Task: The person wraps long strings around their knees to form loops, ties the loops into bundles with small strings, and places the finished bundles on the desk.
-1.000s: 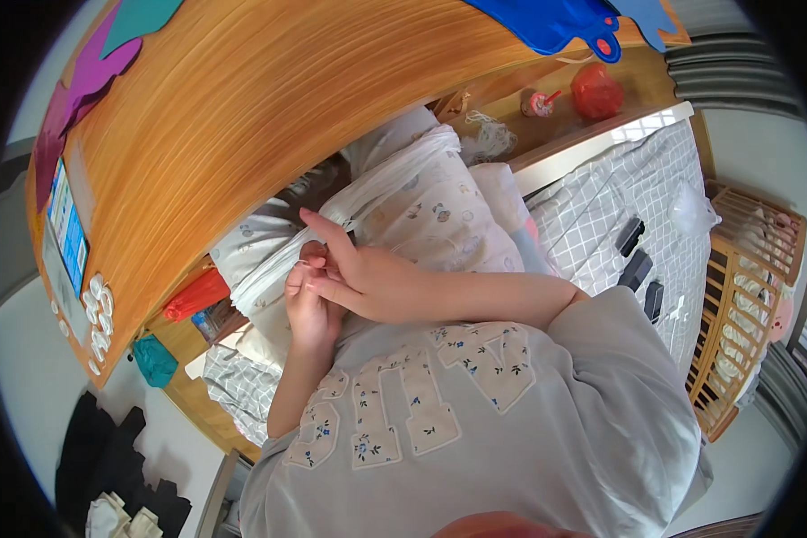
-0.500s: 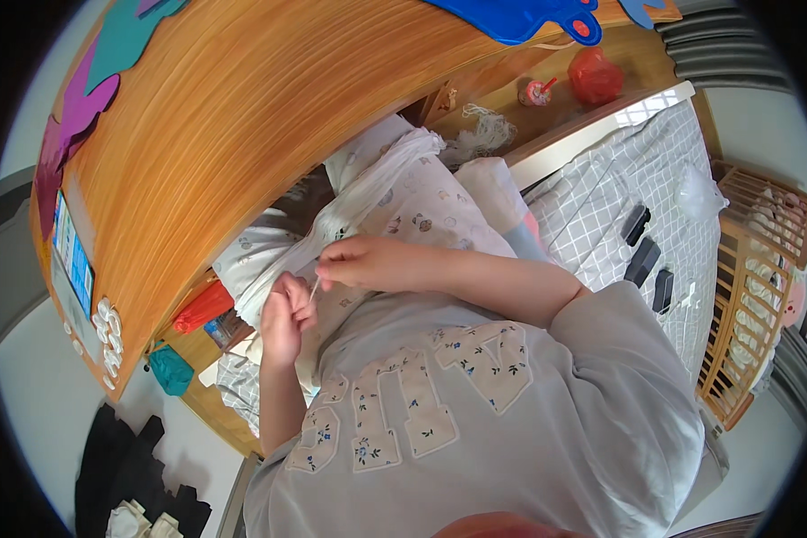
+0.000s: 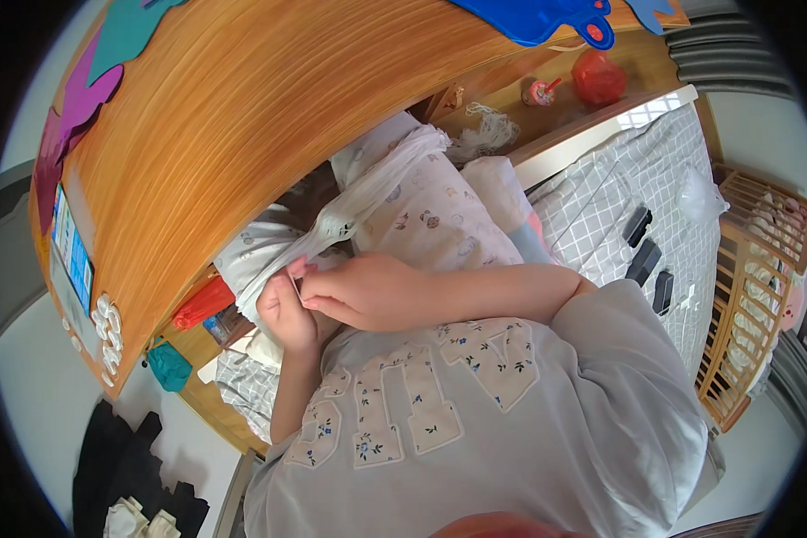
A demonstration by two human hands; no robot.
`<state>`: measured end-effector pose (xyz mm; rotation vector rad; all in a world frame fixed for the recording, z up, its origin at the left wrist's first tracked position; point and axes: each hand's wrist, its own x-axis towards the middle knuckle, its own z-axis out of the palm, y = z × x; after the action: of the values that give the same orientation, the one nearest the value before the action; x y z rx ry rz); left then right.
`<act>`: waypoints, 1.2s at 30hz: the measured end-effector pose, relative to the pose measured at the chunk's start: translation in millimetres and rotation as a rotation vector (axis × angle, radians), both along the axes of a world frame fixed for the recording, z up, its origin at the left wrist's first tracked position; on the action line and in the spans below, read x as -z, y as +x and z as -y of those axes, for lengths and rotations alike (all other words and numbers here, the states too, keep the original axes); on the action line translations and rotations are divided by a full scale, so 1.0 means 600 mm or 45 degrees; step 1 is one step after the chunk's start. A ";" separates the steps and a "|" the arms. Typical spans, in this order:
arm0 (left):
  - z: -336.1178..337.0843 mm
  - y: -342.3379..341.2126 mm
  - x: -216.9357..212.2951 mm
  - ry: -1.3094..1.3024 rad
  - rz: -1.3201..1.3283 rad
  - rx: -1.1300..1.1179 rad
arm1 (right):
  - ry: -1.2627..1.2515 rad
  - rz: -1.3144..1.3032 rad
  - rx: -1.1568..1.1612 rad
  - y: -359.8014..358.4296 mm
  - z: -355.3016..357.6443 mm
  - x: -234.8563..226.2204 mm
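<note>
My left hand is closed above my lap, fingers curled in. Close against it, my right hand is closed too, back of the hand upward. A short, thin white strand shows between the fingertips of both hands; its exact kind is too small to make out. Beneath and beyond the hands, a long bunch of white stringy material lies stretched over my patterned white trousers. My palms and most of the fingers' undersides are hidden.
The wooden table curves across the front, bearing a lit screen, small white pieces and a blue shape. White strings and a red bag lie at right. Black blocks rest on a checked bedsheet.
My right hand has come lower and nearer the left, its back now turned up. My left hand has shifted slightly. The white bunch over my lap is lifted and narrower.
</note>
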<state>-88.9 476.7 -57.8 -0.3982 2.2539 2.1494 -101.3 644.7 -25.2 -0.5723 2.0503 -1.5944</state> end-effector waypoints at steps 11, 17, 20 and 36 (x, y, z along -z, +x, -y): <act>0.024 -0.001 -0.020 -0.047 0.004 0.441 | -0.101 0.172 0.075 -0.006 -0.020 0.017; 0.072 0.013 -0.004 1.394 -0.059 0.658 | -0.125 0.102 -0.071 -0.002 -0.014 0.011; 0.075 0.000 -0.017 -0.141 -0.362 0.822 | -0.085 0.099 -0.149 0.003 -0.016 -0.006; 0.081 0.044 -0.010 0.896 -0.236 0.675 | -0.120 0.182 -0.215 0.001 0.000 -0.007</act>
<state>-62.7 428.2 -51.6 0.3761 1.2779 2.4975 -100.5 644.7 -20.7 -0.6281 1.7819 -1.5908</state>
